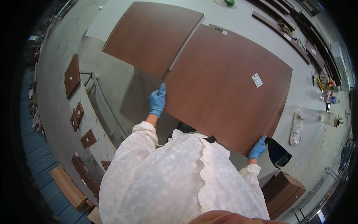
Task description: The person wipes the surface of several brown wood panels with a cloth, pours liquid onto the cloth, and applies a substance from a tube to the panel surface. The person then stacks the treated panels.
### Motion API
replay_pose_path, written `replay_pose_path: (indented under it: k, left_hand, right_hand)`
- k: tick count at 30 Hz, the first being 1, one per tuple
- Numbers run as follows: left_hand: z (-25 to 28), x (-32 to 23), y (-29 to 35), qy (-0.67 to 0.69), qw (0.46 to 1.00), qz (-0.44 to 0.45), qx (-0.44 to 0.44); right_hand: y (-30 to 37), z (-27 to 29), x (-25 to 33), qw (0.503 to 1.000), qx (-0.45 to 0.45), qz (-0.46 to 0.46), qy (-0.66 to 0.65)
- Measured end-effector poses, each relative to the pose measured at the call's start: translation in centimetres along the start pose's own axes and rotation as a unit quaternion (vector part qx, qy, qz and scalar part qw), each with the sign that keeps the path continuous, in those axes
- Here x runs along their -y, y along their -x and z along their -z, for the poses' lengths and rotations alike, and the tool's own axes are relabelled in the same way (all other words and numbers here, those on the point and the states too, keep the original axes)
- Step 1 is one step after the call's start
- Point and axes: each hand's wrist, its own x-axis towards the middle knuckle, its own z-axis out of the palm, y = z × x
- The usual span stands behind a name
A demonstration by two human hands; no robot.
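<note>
A large reddish-brown wood panel is in front of me, with a white label on its face. My left hand, in a blue glove, grips the panel's left edge with the thumb up. At the near right corner my right hand, also gloved in blue, is closed on the same panel. Both hands' other fingers are partly hidden beneath it. Left of it lies a second brown panel, overhanging the table; a narrow gap parts the two. A small label shows on a panel edge under the far side.
A pale worktable carries brown strips along its far right. Plastic bottles and a white wrapped bundle lie to the right. Small brown pieces rest on a board at left. Cardboard boxes stand low at right. Green tape is at the top.
</note>
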Motion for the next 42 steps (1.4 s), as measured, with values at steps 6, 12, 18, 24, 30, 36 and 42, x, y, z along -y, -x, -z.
replay_pose_path:
  k: [6, 12, 18, 24, 30, 36, 42]
  left_hand:
    - [4.3, -1.0, -7.6, 0.045, 0.994, -0.018, -0.097]
    - [11.6, 1.7, -19.1, -0.012, 0.987, -0.011, -0.157]
    - [18.4, 8.2, -32.7, -0.058, 0.986, 0.018, -0.153]
    - [22.9, 13.1, -44.1, -0.030, 0.989, 0.007, -0.142]
    - [24.0, 16.0, -52.3, -0.069, 0.990, 0.010, -0.120]
    - [23.1, 16.6, -54.4, -0.072, 0.992, -0.013, -0.098]
    - [23.9, 12.9, -53.4, -0.341, 0.933, -0.051, -0.101]
  right_hand:
    - [2.6, -4.3, 8.7, 0.979, 0.115, 0.039, -0.162]
    - [8.9, -13.6, 16.3, 0.952, 0.197, 0.060, -0.228]
    - [18.3, -24.6, 22.3, 0.953, 0.232, 0.028, -0.191]
    - [26.2, -34.1, 26.8, 0.944, 0.250, 0.036, -0.212]
    - [29.3, -40.6, 28.0, 0.962, 0.239, 0.002, -0.130]
    - [30.4, -41.6, 29.0, 0.968, 0.249, 0.031, -0.006]
    - [29.6, -37.2, 35.6, 0.847, 0.382, 0.132, 0.345]
